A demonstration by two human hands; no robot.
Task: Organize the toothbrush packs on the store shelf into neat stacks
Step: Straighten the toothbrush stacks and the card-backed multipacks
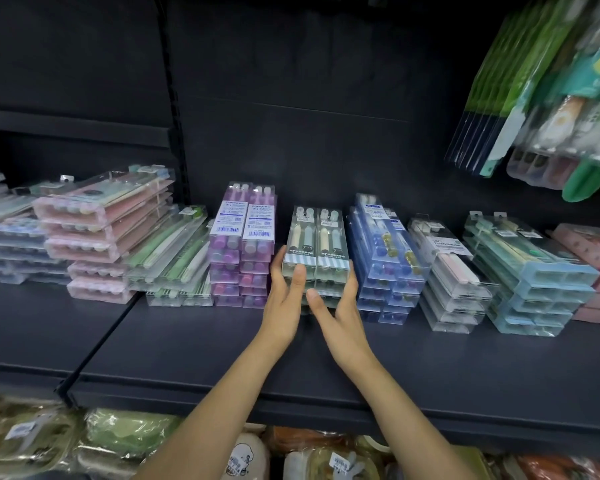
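Left hand point(286, 287) and right hand point(336, 299), fingers straight and pressed on green stack point(315, 258) between them. Purple stack point(243, 247) just left of fingers, blue stack point(383, 258) just right.

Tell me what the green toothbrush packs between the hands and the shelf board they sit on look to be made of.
Green toothbrush packs: seemingly clear, glossy rigid plastic cases; the brushes show through and the edges catch light. A printed striped insert, probably paper, lies inside. Left hand and right hand press the stack's sides.
Shelf board: dark and matte, likely painted metal, though the look leaves it open.
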